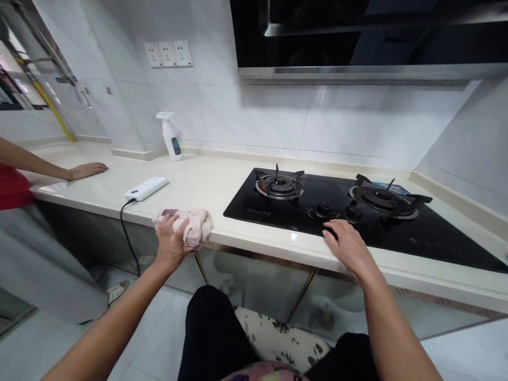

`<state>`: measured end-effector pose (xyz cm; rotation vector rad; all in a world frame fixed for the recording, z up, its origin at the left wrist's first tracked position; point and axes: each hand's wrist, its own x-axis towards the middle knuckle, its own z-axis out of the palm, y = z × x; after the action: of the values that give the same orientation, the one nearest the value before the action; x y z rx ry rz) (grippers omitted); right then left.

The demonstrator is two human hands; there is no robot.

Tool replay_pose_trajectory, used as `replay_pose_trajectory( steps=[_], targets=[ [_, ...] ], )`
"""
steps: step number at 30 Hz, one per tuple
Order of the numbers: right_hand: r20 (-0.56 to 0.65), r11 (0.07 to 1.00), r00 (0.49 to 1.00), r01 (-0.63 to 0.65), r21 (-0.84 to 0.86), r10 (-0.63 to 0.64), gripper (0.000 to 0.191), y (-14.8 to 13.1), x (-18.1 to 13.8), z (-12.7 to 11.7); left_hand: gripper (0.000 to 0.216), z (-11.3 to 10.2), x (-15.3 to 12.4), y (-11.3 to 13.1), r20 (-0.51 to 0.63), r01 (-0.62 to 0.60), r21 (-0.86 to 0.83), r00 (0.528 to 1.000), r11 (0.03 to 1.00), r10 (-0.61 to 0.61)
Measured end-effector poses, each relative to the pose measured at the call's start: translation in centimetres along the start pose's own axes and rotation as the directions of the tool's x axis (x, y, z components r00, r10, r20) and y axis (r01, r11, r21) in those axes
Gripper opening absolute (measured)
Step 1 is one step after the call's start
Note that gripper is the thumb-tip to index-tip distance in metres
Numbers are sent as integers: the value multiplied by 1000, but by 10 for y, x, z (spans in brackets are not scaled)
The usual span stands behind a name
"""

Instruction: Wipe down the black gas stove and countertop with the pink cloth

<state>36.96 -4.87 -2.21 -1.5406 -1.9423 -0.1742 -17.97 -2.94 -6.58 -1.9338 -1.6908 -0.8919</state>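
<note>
My left hand is closed on a crumpled pale pink cloth at the front edge of the cream countertop. Fingers loosely spread, my right hand rests at the front edge of the black gas stove and holds nothing. Just beyond its fingertips are the stove's two knobs, one black knob and another knob. A left burner and a right burner carry dark pan supports.
A white power bank with a black cable lies left of the cloth. Behind it stands a white spray bottle. Another person's hand rests on the counter at far left. A range hood hangs above the stove.
</note>
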Motion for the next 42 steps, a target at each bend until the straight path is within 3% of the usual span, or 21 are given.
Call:
replay_pose_trajectory(
  steps=[4,8,10,13,18,21,24,28,30,32,34,36,39,40,42],
  targets=[
    [15,1000,1000,-20,-18,21,41,-2,1,-1,65,-3,8,-6,38,-35,17,999,999,34],
    [4,1000,1000,-23,-16,23,40,-3,2,0,70,1,12,34,73,-151,23,986,988,149],
    [0,1000,1000,-20,-14,20,41,-3,3,0,67,3,11,71,105,-220,3,970,975,219],
    [4,999,1000,-25,-20,25,41,-4,4,0,65,7,6,146,92,-369,-42,924,928,372],
    [-8,1000,1000,-18,-1,18,43,-4,3,-2,68,10,1,280,-3,-612,-119,788,782,616],
    [-16,995,1000,4,103,-2,45,0,3,-4,52,4,8,325,-14,-640,-240,754,730,656],
    [-7,980,1000,-13,199,15,44,3,3,-4,44,-8,23,328,28,-557,-407,785,724,619],
    [2,968,998,-60,244,61,45,-1,3,-5,52,-27,62,299,19,-306,-568,923,764,384],
    [-3,964,997,-74,255,77,46,-5,3,-6,58,-33,91,290,-28,-214,-557,971,802,239],
    [-3,964,996,-82,254,85,45,-8,4,-9,67,-32,120,291,-35,-152,-504,987,850,156],
    [-2,965,996,-82,250,85,45,-10,4,-10,75,-23,142,302,52,-96,-441,990,892,133],
    [-4,965,996,-84,249,87,44,-11,5,-11,79,-11,152,316,242,-93,-387,950,918,198],
    [-7,964,997,-73,255,77,43,-11,5,-12,74,4,149,329,503,-201,-369,778,907,377],
    [-6,963,998,-65,260,68,42,-11,5,-12,72,7,146,329,543,-230,-380,729,896,417],
    [3,959,999,-48,280,50,42,-11,4,-13,70,5,139,323,575,-244,-396,685,885,447]
  ],
)
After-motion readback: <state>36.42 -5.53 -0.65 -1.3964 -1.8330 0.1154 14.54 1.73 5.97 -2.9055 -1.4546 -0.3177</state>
